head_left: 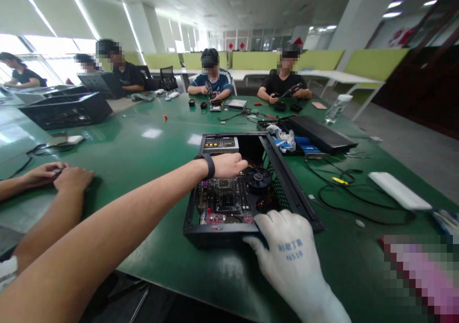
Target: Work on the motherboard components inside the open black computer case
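Observation:
An open black computer case [222, 240] lies on its side in front of me. My bare left hand [226, 165], with a dark band on its wrist, is inside the opening, above the motherboard [227, 196]. Its fingers are pinched together beside the black cooling fan [258, 177]; whatever they hold is hidden. Thin coloured wires show near the fan. In a white glove, my right hand [289, 241] grips the case's near edge, thumb outside and fingers over the rim. A power supply [220, 143] with a yellow-marked label sits in the far left corner of the case.
On the green table [143, 155], a second black case [315, 134] holds a blue-and-white glove [283, 139]. Black cables [333, 203] and a white bar-shaped object [398, 189] lie right. A neighbour's hands [73, 177] rest at left. Co-workers sit opposite; a bottle [337, 107] stands far right.

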Available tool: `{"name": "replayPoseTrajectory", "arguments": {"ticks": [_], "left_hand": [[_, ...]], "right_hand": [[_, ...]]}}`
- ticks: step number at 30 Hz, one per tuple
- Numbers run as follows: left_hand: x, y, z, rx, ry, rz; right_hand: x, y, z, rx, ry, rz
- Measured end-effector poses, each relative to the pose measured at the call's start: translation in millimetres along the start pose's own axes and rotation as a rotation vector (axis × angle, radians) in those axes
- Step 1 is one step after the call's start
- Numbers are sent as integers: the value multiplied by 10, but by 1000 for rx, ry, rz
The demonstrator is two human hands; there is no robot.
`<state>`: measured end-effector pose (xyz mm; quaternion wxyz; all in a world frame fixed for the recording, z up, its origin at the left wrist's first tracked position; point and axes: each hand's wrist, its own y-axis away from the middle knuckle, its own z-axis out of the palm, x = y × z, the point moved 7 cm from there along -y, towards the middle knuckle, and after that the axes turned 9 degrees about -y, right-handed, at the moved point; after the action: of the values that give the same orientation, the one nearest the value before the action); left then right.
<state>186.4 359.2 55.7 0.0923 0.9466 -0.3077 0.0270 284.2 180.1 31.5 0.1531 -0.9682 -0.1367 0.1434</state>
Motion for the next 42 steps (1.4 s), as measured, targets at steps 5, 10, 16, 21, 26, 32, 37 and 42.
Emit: {"name": "replayPoseTrajectory", "arguments": {"ticks": [5,10,16,21,26,32,37,42], "left_hand": [[-292,78,-333,306,214,-142],[-460,198,-444,492,352,-216],[-578,299,-405,532,396,-257],[-618,420,-352,530,395,-260],[-631,573,-347,521,408,-310],[-587,656,-452,511,408,-299],[-476,496,-540,455,322,-280],[-308,180,-377,273,74,-251]], "right_hand": [[167,-664,145,-30,151,-30],[385,-1424,340,-32,193,-9],[625,-2188,521,-63,229,28],[736,-2481,548,-93,242,44],[703,-2460,502,-108,250,35],[552,-2144,426,-88,250,6],[368,-1594,350,-48,231,-23],[171,-918,212,-34,217,-42]]}}
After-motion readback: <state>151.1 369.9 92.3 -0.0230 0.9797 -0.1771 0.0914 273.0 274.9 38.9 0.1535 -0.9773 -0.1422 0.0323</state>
